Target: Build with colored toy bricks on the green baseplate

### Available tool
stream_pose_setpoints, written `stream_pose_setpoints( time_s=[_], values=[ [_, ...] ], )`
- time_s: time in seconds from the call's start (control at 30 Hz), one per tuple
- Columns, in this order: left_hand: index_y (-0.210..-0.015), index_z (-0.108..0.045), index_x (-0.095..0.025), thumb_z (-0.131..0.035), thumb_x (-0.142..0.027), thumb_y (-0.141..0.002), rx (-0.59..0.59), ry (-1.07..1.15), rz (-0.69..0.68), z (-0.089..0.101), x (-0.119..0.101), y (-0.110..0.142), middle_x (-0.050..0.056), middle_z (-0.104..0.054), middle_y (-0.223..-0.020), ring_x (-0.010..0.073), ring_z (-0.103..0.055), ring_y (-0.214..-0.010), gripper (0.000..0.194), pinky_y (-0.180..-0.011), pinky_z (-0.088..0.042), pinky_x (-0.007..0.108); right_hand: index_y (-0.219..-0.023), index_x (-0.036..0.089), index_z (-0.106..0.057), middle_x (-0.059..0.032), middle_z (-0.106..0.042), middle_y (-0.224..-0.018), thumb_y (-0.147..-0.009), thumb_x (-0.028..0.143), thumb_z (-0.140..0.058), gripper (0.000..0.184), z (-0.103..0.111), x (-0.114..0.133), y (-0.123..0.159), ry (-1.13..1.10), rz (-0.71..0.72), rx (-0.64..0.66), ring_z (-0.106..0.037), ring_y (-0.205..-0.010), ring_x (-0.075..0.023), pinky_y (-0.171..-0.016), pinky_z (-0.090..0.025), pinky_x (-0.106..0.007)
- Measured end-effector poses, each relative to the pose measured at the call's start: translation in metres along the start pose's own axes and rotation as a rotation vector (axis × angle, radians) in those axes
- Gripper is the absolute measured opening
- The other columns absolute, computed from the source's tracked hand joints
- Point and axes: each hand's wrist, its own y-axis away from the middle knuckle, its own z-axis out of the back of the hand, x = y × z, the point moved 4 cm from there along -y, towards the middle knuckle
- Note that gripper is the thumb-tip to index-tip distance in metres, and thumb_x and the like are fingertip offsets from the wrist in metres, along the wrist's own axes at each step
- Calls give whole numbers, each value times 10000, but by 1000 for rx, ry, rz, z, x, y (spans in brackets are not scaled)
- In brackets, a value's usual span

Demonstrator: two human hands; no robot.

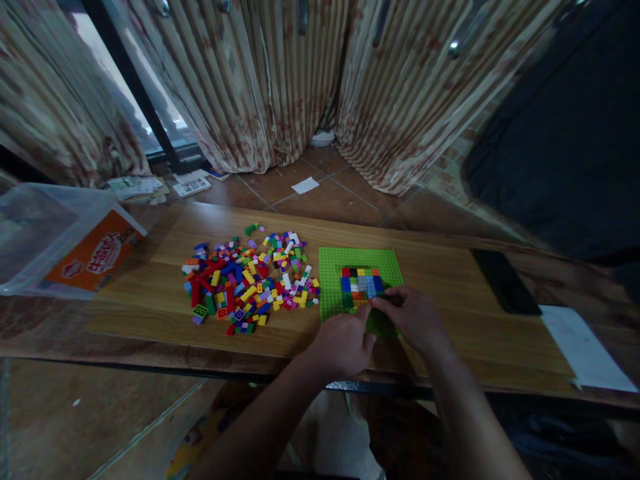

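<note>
A green studded baseplate (330, 267) lies on the wooden table. On it sits a low square of toy bricks (363, 283), with mixed colours round the edge and grey and white ones inside. My right hand (413, 317) is at the square's near right corner, thumb and index finger closed round a small brick that they mostly hide. From the near side my left hand (345, 343) reaches in. Its index finger stretches to the same corner, close to the right thumb, and its thumb stands apart. The near part of the baseplate is partly covered by my hands.
A wide pile of loose toy bricks (245, 277) spreads left of the baseplate. At the far left stands a clear plastic box (45, 220) with an orange label. A black phone-like slab (505, 280) and a white paper sheet (585, 347) lie at the right.
</note>
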Motion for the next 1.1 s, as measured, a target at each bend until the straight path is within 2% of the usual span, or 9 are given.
stream_pose_setpoints(
  time_s=[0.17, 0.23, 0.3, 0.4, 0.47, 0.57, 0.7, 0.93, 1.1],
  values=[
    [-1404, -441, -103, -455, -276, -875, -16, 88, -15, 5, -1, 1, 81, -681, -751, 242, -638, -782, 557, -736, -485, 351, -890, 159, -704, -70, -726, -747, -677, 512, -716, 413, 2, -7, -1, -146, -55, 56, -669, -660, -207, -619, -502, -330],
    [-1388, -468, -118, -465, -280, -874, -43, 135, -14, 10, 1, 2, 78, -685, -759, 234, -638, -780, 539, -738, -483, 341, -898, 148, -702, -72, -716, -729, -707, 583, -665, 476, 4, -11, -3, -255, -124, 111, -650, -597, -192, -548, -493, -310],
    [-1368, -496, -130, -468, -291, -880, -77, 174, -8, 15, 5, 3, 79, -693, -789, 229, -642, -792, 515, -745, -483, 335, -871, 138, -698, -82, -705, -705, -757, 624, -587, 512, 8, -12, -5, -297, -153, 76, -628, -550, -183, -509, -478, -301],
    [-1365, -502, -133, -447, -295, -893, -125, 209, 23, 24, 13, 3, 75, -698, -806, 220, -648, -787, 503, -751, -486, 332, -914, 129, -699, -108, -713, -750, -782, 622, -557, 530, 14, -5, -7, -184, -67, -128, -650, -635, -210, -592, -493, -328],
    [-1383, -483, -131, -439, -295, -896, -151, 219, 55, 29, 18, 3, 71, -699, -804, 218, -650, -785, 516, -756, -490, 333, -1057, 120, -674, -127, -722, -858, -794, 612, -552, 571, 10, 2, -7, -116, -17, -184, -668, -736, -230, -671, -502, -351],
    [-1395, -468, -114, -457, -295, -885, -174, 214, 105, 35, 23, 4, 77, -699, -793, 226, -652, -797, 541, -781, -494, 346, -1216, 106, -598, -168, -694, -1038, -787, 599, -570, 654, -4, 11, -7, -39, 21, -159, -657, -889, -265, -795, -498, -405],
    [-1378, -494, -115, -483, -292, -867, -173, 203, 123, 36, 25, 6, 83, -699, -799, 241, -655, -838, 541, -827, -496, 369, -1205, 121, -610, -194, -642, -1145, -762, 595, -602, 649, -14, 17, -7, 89, 73, -189, -587, -1057, -323, -929, -438, -480],
    [-1382, -497, -130, -478, -303, -869, -168, 172, 99, 38, 25, 11, 105, -713, -887, 257, -656, -912, 542, -846, -512, 383, -1182, 126, -630, -195, -641, -1097, -758, 621, -595, 653, -16, 13, -11, 102, 54, -162, -613, -989, -326, -866, -470, -486],
    [-1369, -517, -127, -476, -302, -871, -177, 178, 100, 45, 24, 15, 109, -720, -922, 253, -659, -912, 529, -848, -525, 382, -1305, 95, -532, -237, -614, -1186, -753, 699, -551, 818, -19, 18, -5, 181, 56, -125, -592, -1074, -374, -879, -463, -504]
  ],
)
